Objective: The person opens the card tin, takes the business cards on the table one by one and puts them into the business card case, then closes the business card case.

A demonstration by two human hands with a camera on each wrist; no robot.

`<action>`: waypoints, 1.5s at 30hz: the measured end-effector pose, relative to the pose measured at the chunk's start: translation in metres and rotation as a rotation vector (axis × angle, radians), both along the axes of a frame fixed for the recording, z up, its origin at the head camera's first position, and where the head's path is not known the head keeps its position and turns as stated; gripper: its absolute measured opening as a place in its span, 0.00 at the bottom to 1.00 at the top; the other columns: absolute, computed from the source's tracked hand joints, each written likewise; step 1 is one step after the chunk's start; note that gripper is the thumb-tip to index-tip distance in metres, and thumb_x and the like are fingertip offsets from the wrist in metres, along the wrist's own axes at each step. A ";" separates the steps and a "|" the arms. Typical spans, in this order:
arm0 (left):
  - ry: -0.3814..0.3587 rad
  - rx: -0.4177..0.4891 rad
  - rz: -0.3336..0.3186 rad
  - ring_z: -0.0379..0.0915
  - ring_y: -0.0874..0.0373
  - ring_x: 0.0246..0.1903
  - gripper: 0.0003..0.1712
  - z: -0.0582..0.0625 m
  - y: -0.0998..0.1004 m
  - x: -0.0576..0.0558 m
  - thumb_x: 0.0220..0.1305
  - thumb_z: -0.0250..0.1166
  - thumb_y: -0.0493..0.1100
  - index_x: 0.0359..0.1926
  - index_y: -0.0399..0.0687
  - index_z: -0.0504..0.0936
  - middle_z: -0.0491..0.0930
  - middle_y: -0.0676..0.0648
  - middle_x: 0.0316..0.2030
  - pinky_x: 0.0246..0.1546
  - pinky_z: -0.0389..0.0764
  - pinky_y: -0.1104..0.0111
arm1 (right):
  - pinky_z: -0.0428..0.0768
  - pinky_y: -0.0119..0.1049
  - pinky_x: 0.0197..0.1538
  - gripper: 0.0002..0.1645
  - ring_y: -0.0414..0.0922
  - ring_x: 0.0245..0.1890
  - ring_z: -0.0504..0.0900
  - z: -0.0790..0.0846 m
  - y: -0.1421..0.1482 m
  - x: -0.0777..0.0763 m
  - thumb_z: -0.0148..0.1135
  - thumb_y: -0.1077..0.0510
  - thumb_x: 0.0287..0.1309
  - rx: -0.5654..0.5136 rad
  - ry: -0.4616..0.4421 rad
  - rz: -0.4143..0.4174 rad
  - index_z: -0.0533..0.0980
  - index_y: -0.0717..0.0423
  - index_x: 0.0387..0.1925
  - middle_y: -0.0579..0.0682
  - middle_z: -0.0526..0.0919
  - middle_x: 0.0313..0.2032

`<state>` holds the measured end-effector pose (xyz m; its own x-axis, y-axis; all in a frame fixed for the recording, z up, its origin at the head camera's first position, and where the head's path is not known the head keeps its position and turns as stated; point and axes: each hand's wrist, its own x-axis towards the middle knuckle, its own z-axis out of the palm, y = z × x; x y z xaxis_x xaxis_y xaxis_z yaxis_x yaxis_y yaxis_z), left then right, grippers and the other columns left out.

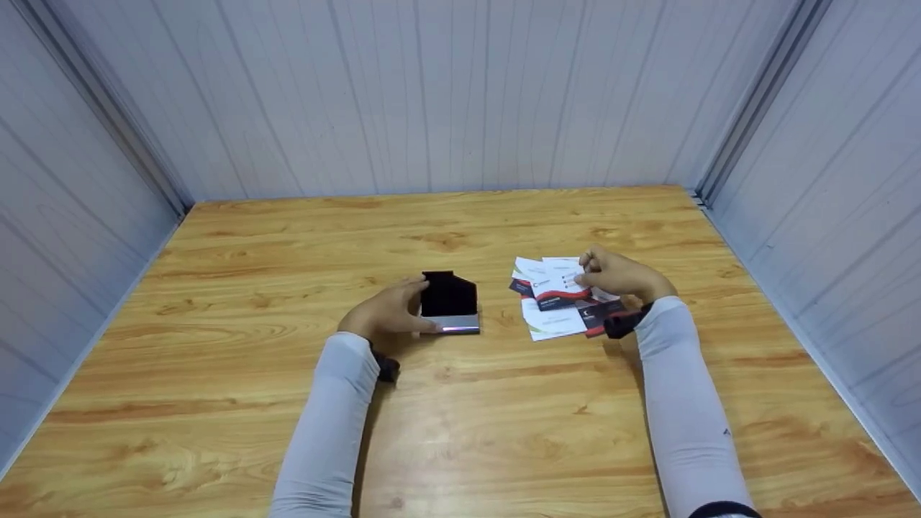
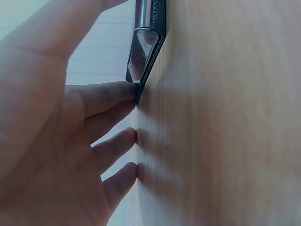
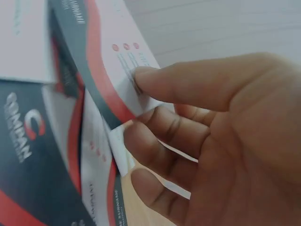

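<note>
Now I'm watching the right hand [image 1: 622,277] pinching a white rectangular paper card with red-and-dark waves [image 1: 556,286] over loose printed paper cards [image 1: 552,324]; their overlap is risking a snag, scattering neighbours. The left hand [image 1: 381,309] is gripping the angular black, silver-fronted holder [image 1: 447,296] on the brown wooden table [image 1: 460,432]; lopsided pressure would be risking a skid.

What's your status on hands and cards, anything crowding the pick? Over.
Left hand holding black-and-silver card holder. Right hand pinching white, red and black business card. Other business cards overlapping beneath it. Over.
</note>
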<state>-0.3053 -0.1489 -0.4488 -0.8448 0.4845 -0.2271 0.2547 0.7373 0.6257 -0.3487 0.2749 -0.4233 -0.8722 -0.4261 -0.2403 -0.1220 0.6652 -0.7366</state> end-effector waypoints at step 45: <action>-0.005 0.023 0.001 0.41 0.45 0.76 0.57 0.001 0.001 0.001 0.60 0.72 0.59 0.79 0.44 0.50 0.47 0.41 0.78 0.72 0.52 0.50 | 0.81 0.44 0.39 0.21 0.53 0.39 0.84 -0.004 -0.097 0.010 0.53 0.65 0.67 -0.181 0.307 0.017 0.75 0.53 0.60 0.57 0.79 0.43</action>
<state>-0.3041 -0.1481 -0.4481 -0.8441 0.4889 -0.2201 0.2509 0.7230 0.6436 -0.3391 0.1784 -0.4277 -0.8846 -0.4526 0.1127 -0.3657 0.5231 -0.7698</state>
